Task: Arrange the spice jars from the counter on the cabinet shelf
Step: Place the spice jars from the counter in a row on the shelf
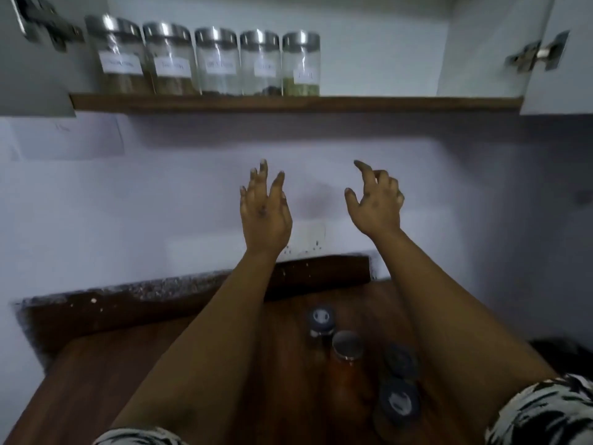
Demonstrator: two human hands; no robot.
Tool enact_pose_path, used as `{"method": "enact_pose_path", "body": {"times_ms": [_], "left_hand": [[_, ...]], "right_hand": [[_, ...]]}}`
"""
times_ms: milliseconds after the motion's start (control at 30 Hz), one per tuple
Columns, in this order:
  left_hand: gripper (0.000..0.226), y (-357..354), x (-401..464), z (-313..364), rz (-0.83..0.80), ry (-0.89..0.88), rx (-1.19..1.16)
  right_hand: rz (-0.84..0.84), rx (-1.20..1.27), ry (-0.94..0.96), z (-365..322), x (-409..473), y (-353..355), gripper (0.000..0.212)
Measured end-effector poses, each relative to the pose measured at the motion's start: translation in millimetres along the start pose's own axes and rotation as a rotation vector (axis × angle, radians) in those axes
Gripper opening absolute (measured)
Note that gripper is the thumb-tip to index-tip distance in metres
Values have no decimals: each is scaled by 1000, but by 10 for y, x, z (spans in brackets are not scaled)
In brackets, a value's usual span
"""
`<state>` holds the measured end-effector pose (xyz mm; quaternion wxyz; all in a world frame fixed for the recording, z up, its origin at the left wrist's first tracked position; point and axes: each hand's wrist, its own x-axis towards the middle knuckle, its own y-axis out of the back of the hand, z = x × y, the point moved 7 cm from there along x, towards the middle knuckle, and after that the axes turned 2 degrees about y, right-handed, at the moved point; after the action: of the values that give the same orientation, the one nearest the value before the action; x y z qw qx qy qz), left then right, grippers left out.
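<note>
Hovering empty, both grips slack: left hand (264, 213), right hand (377, 207), below shelf jars (205, 62).

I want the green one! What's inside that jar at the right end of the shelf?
Something green sits low in the rightmost jar; above that it looks empty. Its white label covers part of the glass, and the writing is too blurry to read.

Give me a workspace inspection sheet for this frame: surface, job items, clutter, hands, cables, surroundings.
Surface: wooden counter, dark speckled back edge.
Job's things: five labelled jars in a row on the cabinet shelf, at its left end; four jars on the counter.
Clutter: nothing seen.
Hands: left hand and right hand raised, fingers open, holding nothing.
Cables: nothing seen.
Surroundings: white wall, wall socket, open cabinet doors with hinges.
</note>
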<state>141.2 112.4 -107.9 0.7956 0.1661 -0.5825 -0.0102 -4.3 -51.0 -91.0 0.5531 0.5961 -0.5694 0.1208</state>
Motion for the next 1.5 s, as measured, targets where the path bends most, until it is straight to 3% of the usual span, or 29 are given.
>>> {"method": "enact_pose_path", "body": {"times_ms": [300,567,633,867,1067,1300,1400,1500], "left_hand": [[41,-427,-1879,-474,-516,264,77],[70,-759,-3174,-402,-980,396,190],[75,-805,-3282,-403,-1010,413,174],[73,-934,-3388,-424,-1017,506,130],[72,-1003,-3265,-572,-981,498,175],[68,-1112,-3270,-548,-1017,510,144],[76,-1130,-3212,-509,-1070,667,-84],[74,-1136,-3035,-377,-994,1019,-658]], "right_hand": [[-455,-55,-328,1029,-1571,-856,64],[-730,16,-468,1309,-2661,-1191,73],[-762,-18,-440,1316,-2786,-1246,70],[-830,66,-356,1318,-2924,-1523,94],[-865,19,-234,1334,-2785,-1803,89],[-962,65,-248,1361,-2690,-1992,77],[-871,110,-249,1327,-2433,-1893,64],[-817,166,-299,1202,-2055,-1733,48]]}}
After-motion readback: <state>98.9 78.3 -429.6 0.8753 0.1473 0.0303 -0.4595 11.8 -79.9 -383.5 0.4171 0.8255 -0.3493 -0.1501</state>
